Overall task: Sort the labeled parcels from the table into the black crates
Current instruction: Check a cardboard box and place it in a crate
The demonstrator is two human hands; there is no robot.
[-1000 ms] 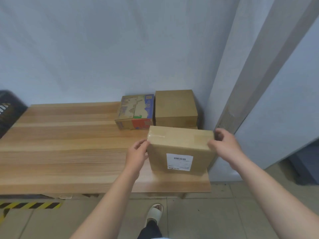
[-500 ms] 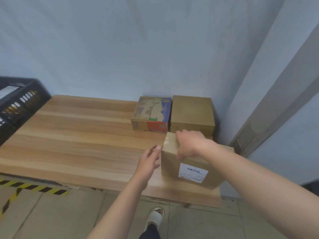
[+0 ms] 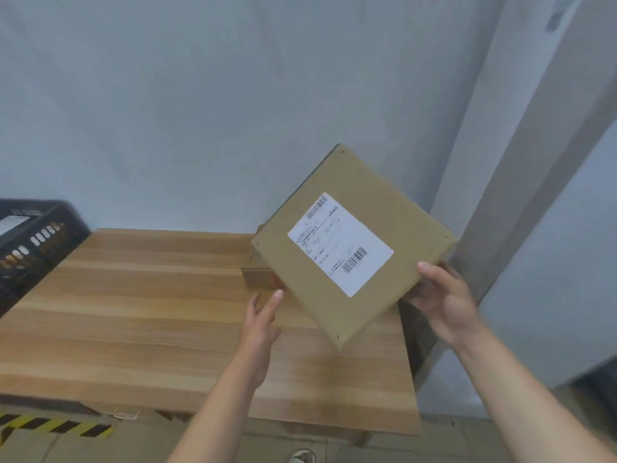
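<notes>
A brown cardboard parcel with a white barcode label hangs tilted above the right end of the wooden table, its labelled face turned toward me. My right hand grips its lower right edge, thumb on the front face. My left hand is beside the parcel's lower left edge, fingers apart, holding nothing; whether the fingertips touch the parcel is unclear. A black crate stands at the table's far left. Another cardboard box lies on the table, mostly hidden behind the lifted parcel.
A pale wall runs behind the table, and a grey pillar rises at the right. Yellow-black hazard tape marks the floor at the lower left. A shoe shows at the bottom edge.
The parcel has been lifted off the table and tipped up so its label faces me. My right hand shifted from its top to its lower right edge. The left hand stayed beside it.
</notes>
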